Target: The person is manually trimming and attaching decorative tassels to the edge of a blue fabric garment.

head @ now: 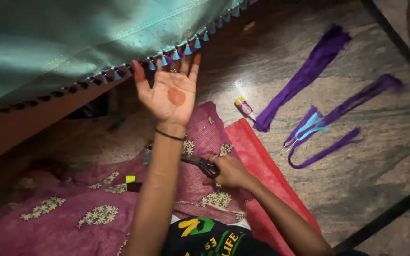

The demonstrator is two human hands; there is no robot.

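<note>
Nearest the viewer, a black garment with green and yellow print [205, 237] is seen at the bottom edge, and both forearms are stretched out from above it. The right hand [228, 171] is closed around the handles of a pair of dark scissors [200, 163], which are laid flat with the blades pointed leftward, passing under the left forearm. Beneath both arms a maroon cloth with pale floral embroidery [100, 215] is spread, and a red fabric strip [257, 161] is seen just right of the right hand. A small yellow-capped object [131, 180] is lodged left of the left forearm; its kind cannot be told. Further out, the left hand [169, 95] is raised palm up, fingers spread wide, with nothing gripped; its fingertips are placed at the tasselled hem of a teal fabric [72, 42], where small blue and purple tassels [186, 50] are hung in a row. To the right of that hand, well apart on the stone floor [380, 180], a small glue bottle [244, 108] and several purple thread bundles [309, 71] are laid. The step in hand is judged to be work on the tassel fringe, with the edge being steadied. A next move would call for the scissors to be lifted to the hem.
</note>
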